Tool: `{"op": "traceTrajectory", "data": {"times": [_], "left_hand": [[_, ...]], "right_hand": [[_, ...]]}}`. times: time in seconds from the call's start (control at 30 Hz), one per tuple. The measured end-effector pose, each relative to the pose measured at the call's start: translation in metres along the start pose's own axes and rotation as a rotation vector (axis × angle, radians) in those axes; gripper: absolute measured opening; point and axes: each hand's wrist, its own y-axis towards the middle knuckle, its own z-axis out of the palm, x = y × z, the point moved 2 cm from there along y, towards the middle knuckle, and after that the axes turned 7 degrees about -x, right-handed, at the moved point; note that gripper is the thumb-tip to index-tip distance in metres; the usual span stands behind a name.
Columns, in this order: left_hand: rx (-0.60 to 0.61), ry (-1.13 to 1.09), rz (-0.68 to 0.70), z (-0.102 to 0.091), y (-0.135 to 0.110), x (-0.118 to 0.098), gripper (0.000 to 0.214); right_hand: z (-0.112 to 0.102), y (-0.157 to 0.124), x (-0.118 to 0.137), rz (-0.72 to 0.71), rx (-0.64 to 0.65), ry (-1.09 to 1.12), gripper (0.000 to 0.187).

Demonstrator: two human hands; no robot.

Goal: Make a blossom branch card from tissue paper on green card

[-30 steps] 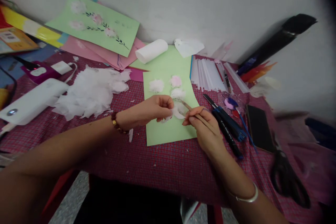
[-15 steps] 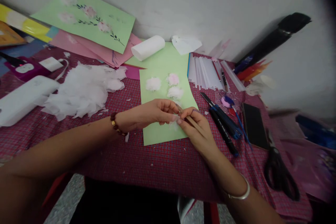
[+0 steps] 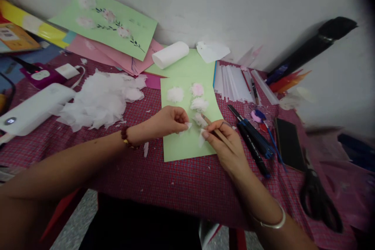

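Note:
My left hand (image 3: 175, 120) pinches a small scrap of white tissue paper (image 3: 189, 125) above a light green sheet (image 3: 179, 149). To its right, my right hand (image 3: 224, 140) grips a thin wooden stick (image 3: 220, 133), its tip pointing up and left. Another bit of white tissue (image 3: 201, 139) hangs at the right fingertips. Several fluffy tissue flowers lie on the sheet: a white one (image 3: 175, 94) at left, a pinkish one (image 3: 197, 89), a white one (image 3: 199, 104) below it, and a lower one (image 3: 199, 119) near the stick's tip.
A heap of torn white tissue (image 3: 99, 97) lies left, beside a white power bank (image 3: 38, 105). On the right are a utility knife (image 3: 254, 136), a black marker (image 3: 253, 150), a dark notebook (image 3: 289, 142) and scissors (image 3: 319, 199). A finished flower card (image 3: 137, 27) leans behind.
My hands have moved apart, the left shifting away from the right. A tissue scrap now shows in each hand, and the lowest flower is less covered. The view has shifted slightly.

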Motion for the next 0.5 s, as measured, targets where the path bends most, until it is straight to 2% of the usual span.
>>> {"op": "traceTrajectory", "data": {"times": [0.1,0.27,0.5], "left_hand": [[0.020,-0.016,-0.006,0.008,0.001,0.003,0.012],[0.015,-0.118,-0.018,0.021,-0.002,0.004,0.010],[0.066,-0.197,-0.055,0.026,-0.008,-0.003,0.020]], "right_hand": [[0.005,-0.002,0.003,-0.013,0.038,-0.035,0.017],[0.009,-0.002,0.006,-0.102,0.018,-0.110,0.013],[0.012,0.000,0.007,-0.161,0.000,-0.173,0.011]]}}
